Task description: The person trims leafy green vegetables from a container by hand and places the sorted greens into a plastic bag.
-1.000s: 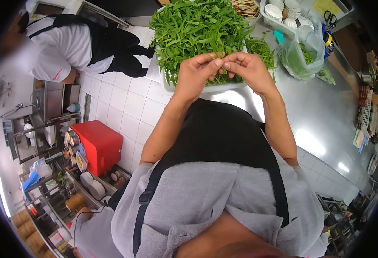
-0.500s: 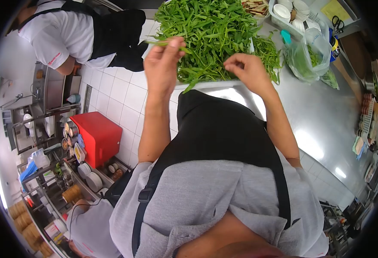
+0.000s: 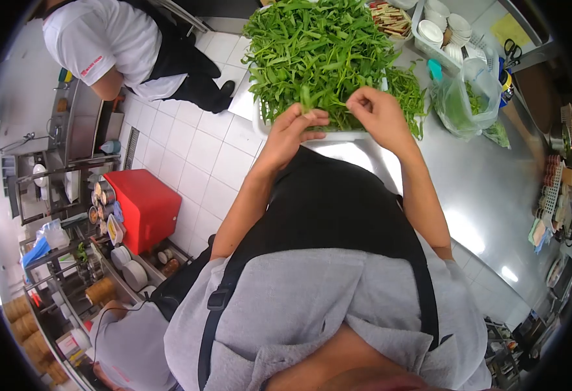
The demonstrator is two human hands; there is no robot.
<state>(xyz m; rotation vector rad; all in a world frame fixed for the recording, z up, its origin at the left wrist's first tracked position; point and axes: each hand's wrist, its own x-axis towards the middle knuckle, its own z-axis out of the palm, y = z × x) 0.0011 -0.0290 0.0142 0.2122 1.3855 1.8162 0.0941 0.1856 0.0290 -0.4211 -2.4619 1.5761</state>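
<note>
Leafy greens [image 3: 318, 49] are heaped in a white basket [image 3: 258, 117] at the top middle. Over the basket's near left part, my left hand [image 3: 292, 130] has its fingers closed round a green sprig [image 3: 307, 101] whose leaves point away from me. My right hand [image 3: 378, 116] is over the near right part, with thumb and forefinger pinched on a thin green stem. A smaller pile of greens [image 3: 406, 91] lies on the steel table [image 3: 455, 176] beside the basket.
A clear bag of greens [image 3: 462, 107] and a rack of white cups [image 3: 429, 45] stand to the right, near scissors [image 3: 512, 51]. One co-worker [image 3: 136, 49] is at the upper left, another [image 3: 129, 345] at the lower left. A red box [image 3: 144, 208] stands left.
My left hand swung left with a sprig, then came back over the basket beside my right hand. The upper-left co-worker has shifted, and a shoe now shows.
</note>
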